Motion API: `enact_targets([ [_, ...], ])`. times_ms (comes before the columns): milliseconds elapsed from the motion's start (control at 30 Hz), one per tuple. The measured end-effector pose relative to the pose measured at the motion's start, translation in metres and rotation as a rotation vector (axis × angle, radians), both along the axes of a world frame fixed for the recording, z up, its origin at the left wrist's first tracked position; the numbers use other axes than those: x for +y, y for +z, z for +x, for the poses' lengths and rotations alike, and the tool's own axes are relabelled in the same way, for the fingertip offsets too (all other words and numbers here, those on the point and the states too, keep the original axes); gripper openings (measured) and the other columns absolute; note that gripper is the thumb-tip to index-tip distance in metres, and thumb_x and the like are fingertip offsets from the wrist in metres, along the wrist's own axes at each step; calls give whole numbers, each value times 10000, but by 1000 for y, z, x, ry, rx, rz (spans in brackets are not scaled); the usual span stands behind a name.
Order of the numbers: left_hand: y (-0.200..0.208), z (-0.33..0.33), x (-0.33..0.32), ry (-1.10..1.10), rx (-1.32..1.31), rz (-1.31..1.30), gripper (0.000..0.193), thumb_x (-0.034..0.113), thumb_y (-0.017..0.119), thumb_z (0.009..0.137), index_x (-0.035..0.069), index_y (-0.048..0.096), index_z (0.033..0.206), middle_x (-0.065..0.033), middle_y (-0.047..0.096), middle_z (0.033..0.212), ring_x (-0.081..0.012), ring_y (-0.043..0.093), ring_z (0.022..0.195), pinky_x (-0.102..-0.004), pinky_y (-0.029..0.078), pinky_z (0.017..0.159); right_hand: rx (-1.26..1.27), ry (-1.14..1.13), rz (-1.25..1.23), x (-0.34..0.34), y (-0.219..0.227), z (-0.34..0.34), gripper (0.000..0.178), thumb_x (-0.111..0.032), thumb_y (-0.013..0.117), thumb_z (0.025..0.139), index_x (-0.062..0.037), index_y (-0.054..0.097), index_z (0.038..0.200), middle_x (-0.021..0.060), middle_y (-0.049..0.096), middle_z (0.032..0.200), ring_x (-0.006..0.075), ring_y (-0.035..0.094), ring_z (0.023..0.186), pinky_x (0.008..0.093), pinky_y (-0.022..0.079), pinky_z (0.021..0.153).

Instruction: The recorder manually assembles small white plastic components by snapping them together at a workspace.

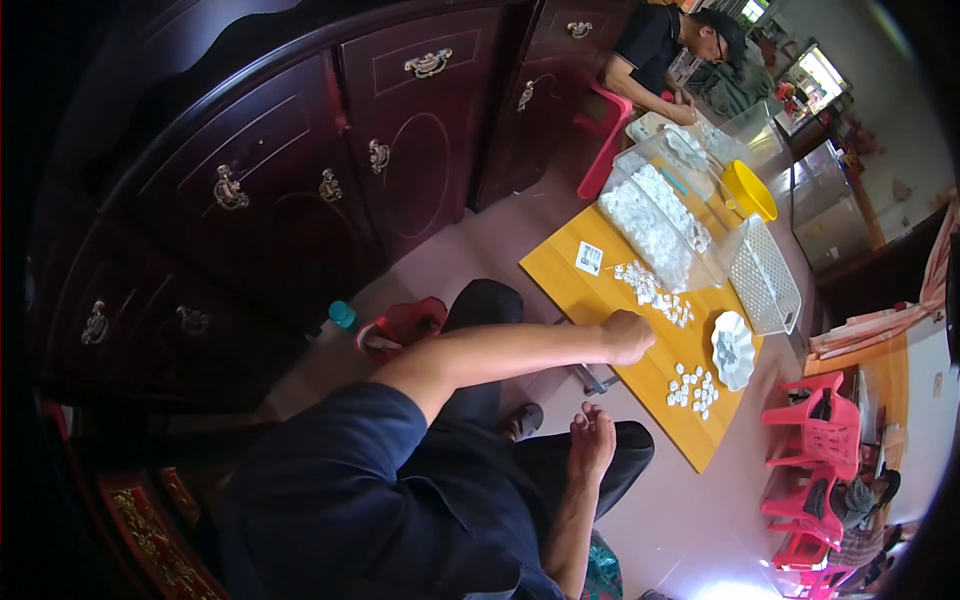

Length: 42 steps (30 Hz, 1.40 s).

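My left hand [628,337] is closed in a fist over the near edge of the yellow wooden table [560,235]; whatever its fingers hold is hidden. Beside it lies a loose pile of small white pieces [655,294], with a second group of small white pieces [692,391] nearer the table's right end. Above my lap, just off the table edge, my right hand [592,442] has its fingers curled, and I cannot make out anything in them. A white scalloped dish [733,370] holding small grey pieces stands between the second group and the far edge.
A clear plastic bin [655,225] full of white pieces, a white perforated basket [765,275] and a yellow basin [750,190] crowd the table's far side. A printed card [589,257] lies near its left edge. Another person [650,60] works beyond. Red chairs [820,425] stand at right, dark cabinets [400,150] at left.
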<state>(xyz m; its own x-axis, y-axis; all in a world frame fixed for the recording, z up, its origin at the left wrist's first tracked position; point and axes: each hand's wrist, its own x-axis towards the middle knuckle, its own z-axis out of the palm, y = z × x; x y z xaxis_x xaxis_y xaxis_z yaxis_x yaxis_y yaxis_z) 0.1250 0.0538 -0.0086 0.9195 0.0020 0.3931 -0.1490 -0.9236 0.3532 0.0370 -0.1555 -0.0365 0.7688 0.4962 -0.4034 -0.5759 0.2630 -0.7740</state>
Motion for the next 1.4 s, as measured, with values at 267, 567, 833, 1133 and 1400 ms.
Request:
enact_targets([
  [267, 14, -93, -39, -52, -136, -842, 98, 67, 628, 878, 8, 704, 866, -115, 726, 777, -219, 719, 677, -328, 551, 616, -137, -144, 57, 15, 21, 2, 239, -301, 576, 1025, -117, 559, 1176, 28, 672, 1021, 124, 598, 835, 277, 468, 796],
  [567, -11, -122, -75, 54, -73, -825, 96, 70, 645, 868, 16, 706, 919, -142, 715, 829, -300, 706, 757, -383, 554, 707, -139, -147, 122, -1, -11, -2, 146, -237, 557, 1040, -91, 554, 1036, 11, 638, 928, 99, 602, 809, 261, 486, 758],
  [833, -6, -126, -61, 60, 54, -1106, 119, 30, 667, 891, 20, 694, 1007, -84, 740, 869, -142, 711, 796, -292, 569, 708, -152, -244, -32, 4, 15, -8, 165, -256, 555, 1042, -97, 558, 997, 37, 663, 936, 102, 611, 776, 232, 491, 726],
  [1133, -15, -141, -50, 9, 214, -1196, 65, 63, 629, 940, 8, 653, 964, -10, 664, 845, -65, 602, 757, -231, 505, 659, -255, -74, -84, -1, -1, -15, 143, -216, 624, 1010, -76, 595, 995, 34, 656, 872, 94, 581, 691, 214, 498, 670],
  [1400, -23, -148, -51, -7, 360, -1259, 72, 52, 595, 963, 14, 653, 984, 5, 649, 837, -48, 564, 712, -219, 481, 624, -275, 49, -86, -8, -5, -21, 191, -195, 600, 1021, -45, 626, 1136, 26, 649, 900, 95, 608, 732, 223, 521, 704],
])
